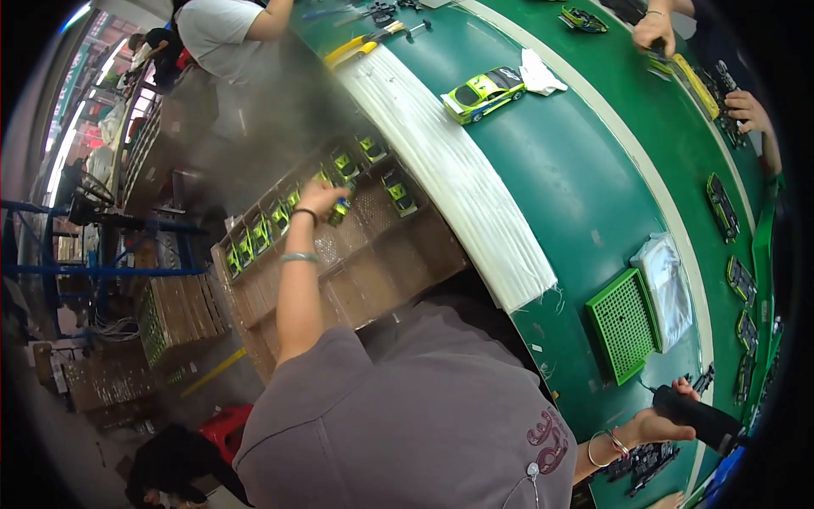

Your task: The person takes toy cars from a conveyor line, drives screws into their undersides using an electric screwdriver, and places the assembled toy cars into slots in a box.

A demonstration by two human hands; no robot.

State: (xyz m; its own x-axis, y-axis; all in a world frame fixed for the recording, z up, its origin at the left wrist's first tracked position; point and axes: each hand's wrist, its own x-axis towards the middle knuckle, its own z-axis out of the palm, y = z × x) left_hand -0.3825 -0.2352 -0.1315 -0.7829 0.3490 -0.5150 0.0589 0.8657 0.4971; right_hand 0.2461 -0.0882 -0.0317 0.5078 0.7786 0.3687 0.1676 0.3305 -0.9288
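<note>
My left hand [320, 198] reaches into an open cardboard box [407, 259], its fingers closed on a lime-green toy car [338, 213]. Similar cars stand in a row along the box's far left side, and another toy car [398, 193] is near its right wall. Bubble wrap [360, 222] lines the bottom. Far to the right, over the green workbench, my right hand [664, 424] is wrapped round a black electric screwdriver [699, 419], whose thin bit points left. My grey shirt hides part of both arms.
A larger green model car [483, 93] stands on the workbench [543, 178] beside white tissue. White foam sheets [449, 170] line the bench's left edge. A green perforated tray [623, 327] lies near a plastic bag [664, 288]. Across the line, a co-worker's hands [742, 110] handle parts.
</note>
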